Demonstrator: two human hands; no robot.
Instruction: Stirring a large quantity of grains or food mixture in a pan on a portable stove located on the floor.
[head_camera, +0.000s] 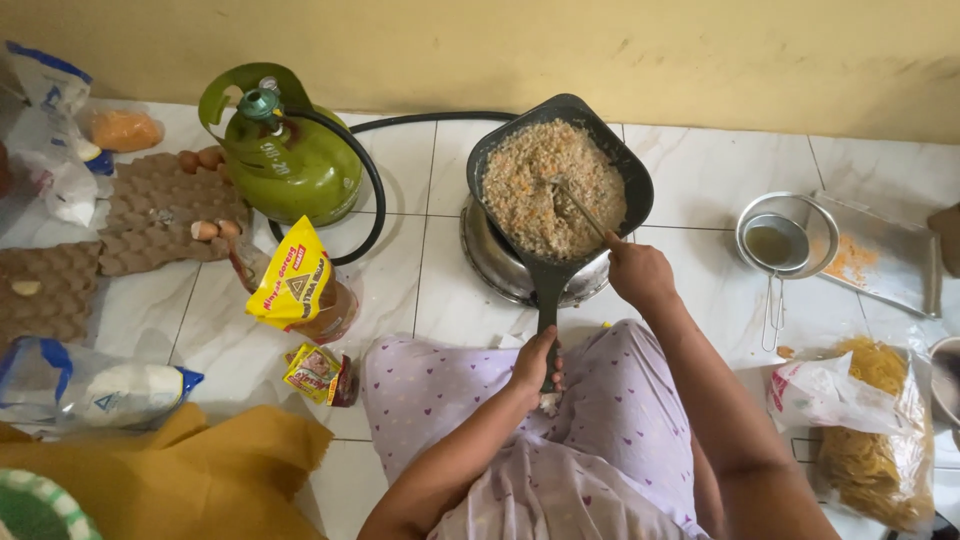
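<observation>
Fried rice (545, 185) fills dark pan (630, 175) on stove (490, 262); left hand (535, 360) fingers closed round pan handle, right hand (640, 273) fingers closed round spoon (582, 208) in the rice.

left hand (535, 362) near, grip closed, forearm angled up from the lower left; right hand (640, 274) farther, fingers curled shut, forearm extended from the lower right.
</observation>
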